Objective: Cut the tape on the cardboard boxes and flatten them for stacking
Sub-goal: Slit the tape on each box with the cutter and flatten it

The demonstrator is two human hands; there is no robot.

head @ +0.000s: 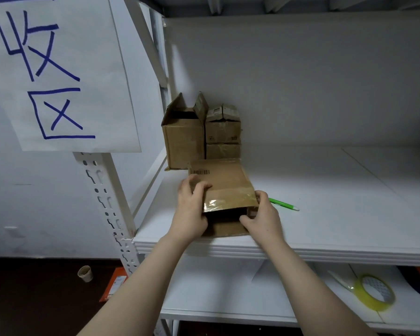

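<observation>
A small brown cardboard box [224, 184] with a barcode label and shiny tape on its near flap lies on the white shelf [325, 190], its near end open toward me. My left hand [192, 207] grips the box's left side, fingers curled over the top. My right hand [262, 217] holds the right near corner, thumb at the open end. A green utility knife [284, 204] lies on the shelf just right of my right hand.
At the back left stand an open cardboard box [183, 139] and two small taped boxes [223, 129] stacked beside it. A roll of yellow tape [375, 295] sits on the lower shelf. A paper sign [56, 73] hangs on the left upright. A small cup [85, 274] lies on the floor.
</observation>
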